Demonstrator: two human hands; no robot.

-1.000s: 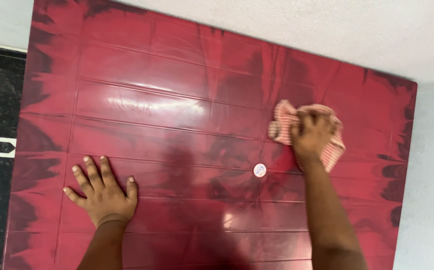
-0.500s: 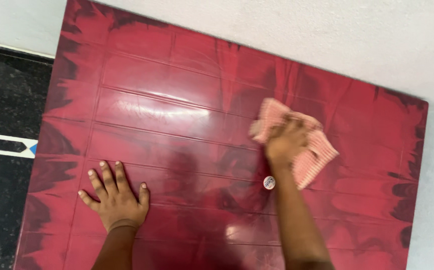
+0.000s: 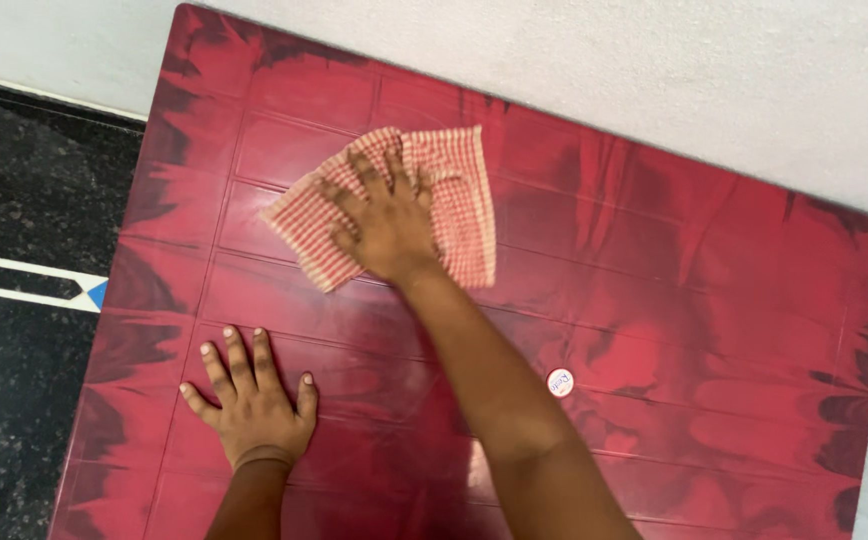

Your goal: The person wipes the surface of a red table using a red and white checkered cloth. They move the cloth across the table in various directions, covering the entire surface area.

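A glossy red plastic tabletop [image 3: 714,260] with dark streaks and moulded grooves fills the view. My right hand [image 3: 384,225] presses flat on a red-and-white checked cloth [image 3: 459,215] spread on the far left part of the table, fingers splayed over it. My left hand [image 3: 252,400] lies palm down with fingers apart on the near left part of the table, holding nothing. A small round white sticker [image 3: 560,382] sits on the tabletop to the right of my right forearm.
A white rough wall [image 3: 654,70] runs along the table's far edge and right side. Dark speckled stone floor [image 3: 24,200] with a white stripe lies to the left of the table's left edge.
My right hand has swept the cloth from the right-centre of the table to the far left, and the cloth has spread out flatter. My left hand has stayed planted.
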